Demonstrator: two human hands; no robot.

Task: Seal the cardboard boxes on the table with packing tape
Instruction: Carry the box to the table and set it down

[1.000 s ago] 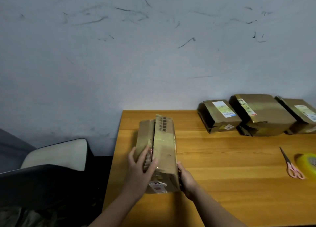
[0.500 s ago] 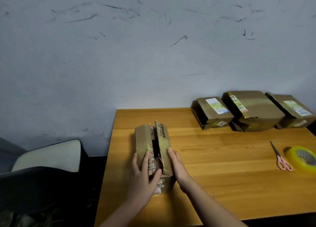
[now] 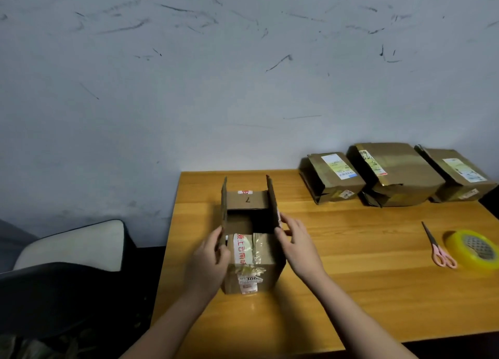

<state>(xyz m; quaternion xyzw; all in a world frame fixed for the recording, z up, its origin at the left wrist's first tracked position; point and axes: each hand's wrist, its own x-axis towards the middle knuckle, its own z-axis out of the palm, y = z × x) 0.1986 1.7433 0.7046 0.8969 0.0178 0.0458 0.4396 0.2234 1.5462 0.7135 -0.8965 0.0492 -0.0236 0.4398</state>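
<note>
Open box (image 3: 249, 253) on table (image 3: 351, 291) front-left; 3 boxes (image 3: 397, 173) back-right; scissors (image 3: 437, 246) left of tape roll (image 3: 475, 249).

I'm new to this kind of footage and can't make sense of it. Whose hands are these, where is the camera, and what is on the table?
There is no machine here. A person wears a camera on the head, looking forward and down, so you see their own two hands. The left hand and right hand each hold a raised side flap of an open box standing on the wooden table. Three more boxes lie at the back by the wall. To the right lie scissors and a tape roll, both untouched.
</note>
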